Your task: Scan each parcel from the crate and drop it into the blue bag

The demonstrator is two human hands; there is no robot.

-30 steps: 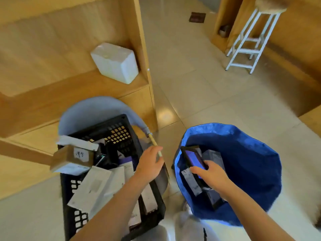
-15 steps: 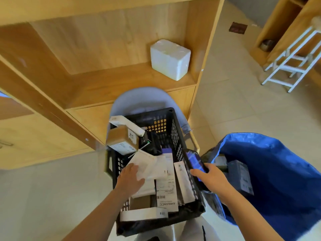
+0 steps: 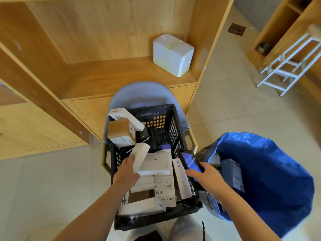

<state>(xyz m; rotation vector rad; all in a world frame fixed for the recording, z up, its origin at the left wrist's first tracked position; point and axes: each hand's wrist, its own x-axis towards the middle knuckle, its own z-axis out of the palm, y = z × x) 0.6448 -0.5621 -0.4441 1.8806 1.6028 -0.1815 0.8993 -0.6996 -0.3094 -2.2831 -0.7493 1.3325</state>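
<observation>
Behind the black crate (image 3: 171,126), a wooden shelf unit (image 3: 86,73) fills the upper left of the view, and a white foam box (image 3: 172,54) sits on its lower board. Right of the crate stands the blue bag (image 3: 271,180), mouth open; a grey parcel (image 3: 231,173) lies inside against its near wall, and whatever lies deeper is lost in shadow. A pale chair back (image 3: 139,92) rises just behind the crate, mostly covered by it. The crate itself holds a jumble of white and brown parcels, its bottom hidden beneath them; a brown carton (image 3: 119,131) leans on its far left corner. The left hand (image 3: 127,171), inside the crate at its left wall, curls its fingers around the lower end of a slim white box (image 3: 139,154), which tilts upward; motion blur smears the box's print. The right hand (image 3: 206,178), over the crate's right wall, grips a phone (image 3: 190,160) with its lit screen up; the fingers under it cannot be seen.
</observation>
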